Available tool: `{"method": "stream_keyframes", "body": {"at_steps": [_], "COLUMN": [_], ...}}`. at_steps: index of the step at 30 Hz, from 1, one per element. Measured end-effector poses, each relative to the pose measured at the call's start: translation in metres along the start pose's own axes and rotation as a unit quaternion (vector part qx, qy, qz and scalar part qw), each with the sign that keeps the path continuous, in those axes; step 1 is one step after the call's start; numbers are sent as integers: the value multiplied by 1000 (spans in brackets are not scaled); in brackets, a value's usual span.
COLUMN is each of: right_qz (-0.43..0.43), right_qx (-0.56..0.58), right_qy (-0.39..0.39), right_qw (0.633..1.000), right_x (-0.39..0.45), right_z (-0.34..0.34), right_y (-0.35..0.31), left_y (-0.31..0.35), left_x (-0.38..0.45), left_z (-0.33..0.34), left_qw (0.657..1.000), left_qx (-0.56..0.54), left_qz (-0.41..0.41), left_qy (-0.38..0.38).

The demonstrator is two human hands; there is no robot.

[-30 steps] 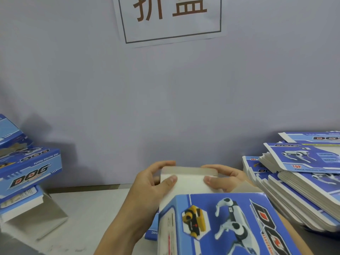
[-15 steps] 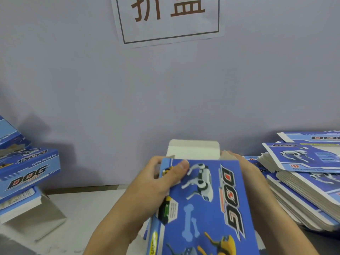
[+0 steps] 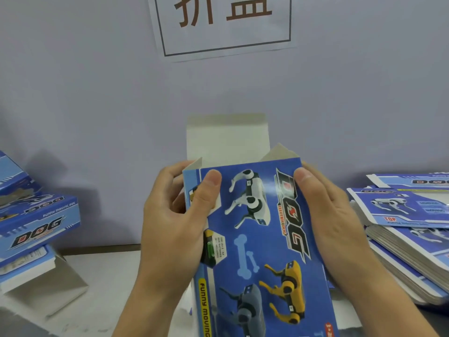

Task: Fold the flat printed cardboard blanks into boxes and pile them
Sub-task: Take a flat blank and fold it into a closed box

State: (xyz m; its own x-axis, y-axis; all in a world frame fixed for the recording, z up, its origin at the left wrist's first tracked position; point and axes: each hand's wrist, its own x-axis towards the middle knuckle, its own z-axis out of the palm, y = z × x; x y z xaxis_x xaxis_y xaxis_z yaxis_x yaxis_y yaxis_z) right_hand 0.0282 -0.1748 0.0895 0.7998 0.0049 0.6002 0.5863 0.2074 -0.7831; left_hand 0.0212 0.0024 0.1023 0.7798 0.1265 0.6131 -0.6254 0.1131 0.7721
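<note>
While both hands are gripping it at the centre of the view, the blue printed box is being held upright above the worktop, its far end open. Its white top flap is standing straight up at 12 o'clock, and two small side flaps are tilting up at the box's upper corners. The left hand is wrapping round the left edge — thumb lying on the printed front, fingers curling behind the side panel. The right hand is clasping the right edge, thumb pressing on the front near the "DOG" lettering, its other fingers hidden behind the box.

At 9 o'clock, folded boxes are lying piled on one another at the worktop's left edge, the lowest with a pale flap hanging open. At 3 o'clock, the stack of flat blanks is sitting fanned out — just beside the right hand. At 12 o'clock, a paper sign with brown characters is hanging on the wall.
</note>
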Motion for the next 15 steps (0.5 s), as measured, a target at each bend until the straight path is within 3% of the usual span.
{"method": "stream_keyframes", "body": {"at_steps": [5,15], "right_qz": [-44,-31], "right_qx": [9,-9], "right_qy": [17,25], "right_qw": [999,999], "right_x": [-2,-3], "right_z": [4,7], "right_y": [-9,-5], "left_y": [8,3], "left_x": [-1,-1], "left_z": [-2,4], "left_qw": [997,998], "left_qx": [40,46], "left_qz": [67,-5], "left_qy": [-1,-48]}}
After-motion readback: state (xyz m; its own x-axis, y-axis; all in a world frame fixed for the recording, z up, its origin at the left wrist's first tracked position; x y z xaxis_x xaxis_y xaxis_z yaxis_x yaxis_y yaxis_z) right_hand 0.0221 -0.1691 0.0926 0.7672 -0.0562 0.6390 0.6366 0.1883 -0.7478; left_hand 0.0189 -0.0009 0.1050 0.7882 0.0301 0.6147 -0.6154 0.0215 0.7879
